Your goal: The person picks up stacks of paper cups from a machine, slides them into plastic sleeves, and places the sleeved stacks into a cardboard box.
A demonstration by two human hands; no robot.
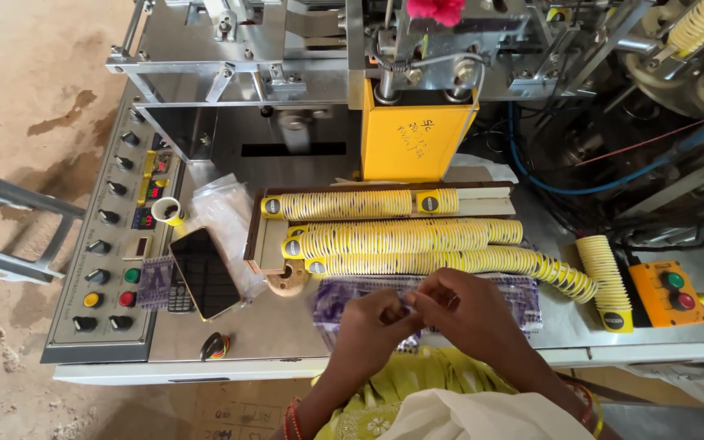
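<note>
My left hand [372, 324] and my right hand [462, 305] meet over a flat stack of clear plastic bags with purple print [515, 295] on the steel machine table [270, 326]. Both pinch the edge of one thin bag between their fingertips. Just beyond my hands lie long nested rows of yellow paper cups [417, 238], one row in a wooden tray [257, 244] and a curved row [560, 275] bending toward the right.
A control panel with knobs and coloured buttons [107, 269] runs along the left. A phone [204, 273] and a small keypad phone [179, 297] lie beside it. An upright cup stack [605, 281] and an orange button box [668, 292] stand right. Machine parts fill the back.
</note>
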